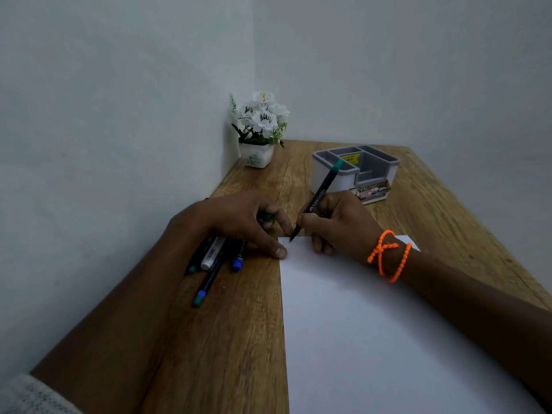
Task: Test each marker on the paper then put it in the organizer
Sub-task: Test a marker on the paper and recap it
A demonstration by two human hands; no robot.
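A black marker [318,198] with a teal rear end stands tilted, its uncapped tip touching the far left corner of the white paper [373,324], where a faint mark shows. Its teal cap [265,216] sits just left of the tip. The paper lies flat on the table. Left of it lies a cluster of other markers [215,261], black and white barrels with teal and blue caps. The grey-and-white organizer [357,171] stands beyond the paper, its compartments open upward

On the counter [245,339], the paper [373,339] lies right of the markers [213,258]; behind it stands the organizer [331,174], with a flowerpot [257,155] in the far left corner.
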